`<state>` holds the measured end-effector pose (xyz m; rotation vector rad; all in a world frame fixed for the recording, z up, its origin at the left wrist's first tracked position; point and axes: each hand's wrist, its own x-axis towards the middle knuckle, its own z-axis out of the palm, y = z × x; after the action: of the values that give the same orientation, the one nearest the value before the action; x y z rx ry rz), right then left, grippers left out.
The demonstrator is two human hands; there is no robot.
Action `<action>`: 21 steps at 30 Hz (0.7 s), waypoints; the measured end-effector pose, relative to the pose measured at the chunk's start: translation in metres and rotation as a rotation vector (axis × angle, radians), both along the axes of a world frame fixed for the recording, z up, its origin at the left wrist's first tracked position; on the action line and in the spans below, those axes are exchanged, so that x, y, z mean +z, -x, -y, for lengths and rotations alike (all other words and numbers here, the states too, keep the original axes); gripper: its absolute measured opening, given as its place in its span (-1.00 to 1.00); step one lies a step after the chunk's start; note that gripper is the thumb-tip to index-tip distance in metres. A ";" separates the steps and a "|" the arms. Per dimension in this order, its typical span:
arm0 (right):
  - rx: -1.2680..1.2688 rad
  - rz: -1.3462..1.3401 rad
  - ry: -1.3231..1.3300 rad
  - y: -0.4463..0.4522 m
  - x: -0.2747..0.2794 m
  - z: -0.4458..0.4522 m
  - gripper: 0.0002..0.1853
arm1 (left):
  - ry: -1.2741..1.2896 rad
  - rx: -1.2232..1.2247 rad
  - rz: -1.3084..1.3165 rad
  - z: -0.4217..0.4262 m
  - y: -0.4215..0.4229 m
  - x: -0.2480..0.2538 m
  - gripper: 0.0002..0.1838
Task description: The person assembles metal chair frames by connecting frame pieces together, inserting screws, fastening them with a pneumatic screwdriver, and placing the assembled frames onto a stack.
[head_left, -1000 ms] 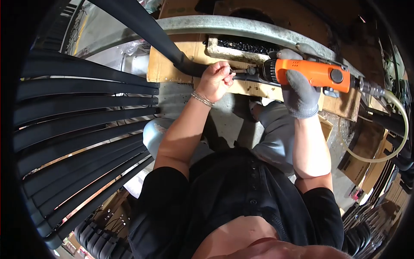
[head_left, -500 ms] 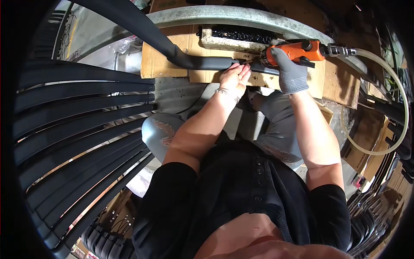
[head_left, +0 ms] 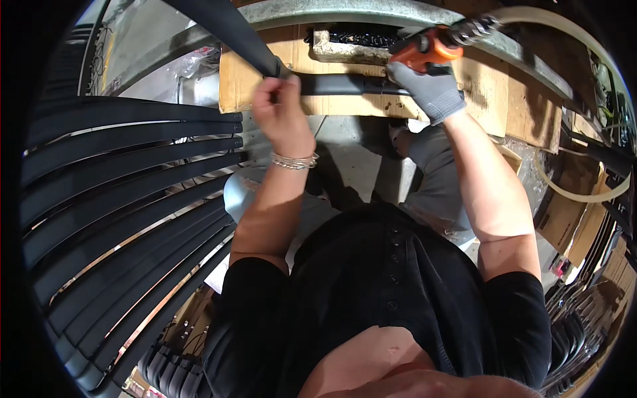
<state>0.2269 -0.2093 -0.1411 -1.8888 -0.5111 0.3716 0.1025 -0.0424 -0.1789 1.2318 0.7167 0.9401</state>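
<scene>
My bare left hand (head_left: pixel 280 113), with thin bracelets at the wrist, closes its fingers on the black tube (head_left: pixel 332 84) near its bend. The tube lies across a cardboard sheet (head_left: pixel 239 79) and rises toward the upper left. In my gloved right hand (head_left: pixel 428 89) is the orange power tool (head_left: pixel 432 50), held with its hose end up and to the right. The tool's dark front end points down-left near the right part of the tube; its tip is hidden by the glove.
A worn tray of small black screws (head_left: pixel 352 48) sits behind the tube. A curved metal rail (head_left: pixel 332 9) crosses beyond it. Long black tubes (head_left: pixel 126 166) are stacked at the left. A pale hose (head_left: pixel 564 26) loops down the right side, near cardboard and metal parts.
My left hand has moved left along the tube to its bend and closed there. My right hand has tilted the orange tool and brought it leftward.
</scene>
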 end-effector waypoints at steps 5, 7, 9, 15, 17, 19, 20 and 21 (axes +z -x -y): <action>0.057 0.043 0.038 -0.003 -0.011 -0.005 -0.78 | -0.731 0.029 -0.163 -0.036 -0.024 0.051 -0.67; 0.056 -0.004 -0.111 -0.003 -0.019 -0.007 -0.75 | -0.689 -0.017 -0.183 -0.052 -0.030 0.048 -0.67; 0.051 -0.025 -0.182 -0.006 -0.021 -0.007 -0.74 | -0.593 -0.113 -0.214 -0.058 -0.037 0.051 -0.66; 0.019 0.138 -0.017 -0.005 -0.014 -0.013 -0.74 | 0.203 -0.164 0.091 -0.036 -0.006 0.065 -0.84; 0.010 0.152 -0.018 -0.005 -0.017 -0.013 -0.74 | 0.781 -0.197 0.205 -0.036 0.015 0.013 -0.88; -0.005 0.169 0.029 -0.010 -0.024 -0.015 -0.75 | 1.233 -0.474 0.185 -0.029 0.038 -0.067 -0.92; -0.013 0.181 0.051 -0.013 -0.024 -0.016 -0.75 | 1.447 -0.685 0.126 -0.016 0.039 -0.088 -0.94; -0.012 0.184 0.043 -0.014 -0.022 -0.016 -0.75 | 1.349 -0.575 0.090 0.005 0.036 -0.085 -0.94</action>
<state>0.2405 -0.1931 -0.1627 -1.9777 -0.6178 0.2032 0.0662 -0.0478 -0.2640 0.1328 0.6528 -0.0751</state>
